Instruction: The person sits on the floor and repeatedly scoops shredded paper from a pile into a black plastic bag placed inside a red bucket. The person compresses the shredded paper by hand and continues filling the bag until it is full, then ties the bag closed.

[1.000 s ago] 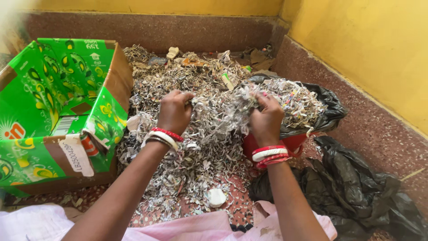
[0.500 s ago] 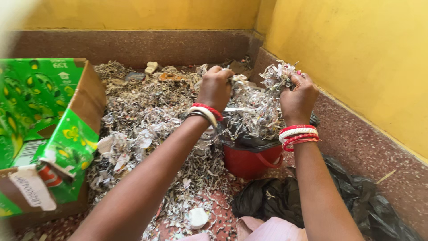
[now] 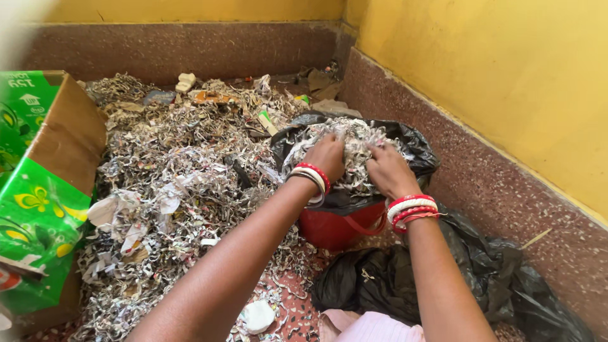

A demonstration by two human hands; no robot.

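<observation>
My left hand [image 3: 327, 156] and my right hand [image 3: 387, 167] both press down on a heap of shredded paper [image 3: 352, 140] inside a red bucket [image 3: 335, 226] lined with a black plastic bag [image 3: 415, 147]. Fingers of both hands are closed into the shreds. Red and white bangles sit on both wrists. A much larger pile of shredded paper [image 3: 177, 171] covers the floor to the left of the bucket.
A green printed cardboard box [image 3: 44, 190] stands open at the left. Another crumpled black plastic bag [image 3: 443, 285] lies on the floor at the lower right. Yellow walls with a speckled maroon skirting [image 3: 494, 177] close the corner behind and to the right.
Both hands lifted a clump of shreds from the floor pile, carried it right and lowered it into the bag-lined bucket. The view has shifted right.
</observation>
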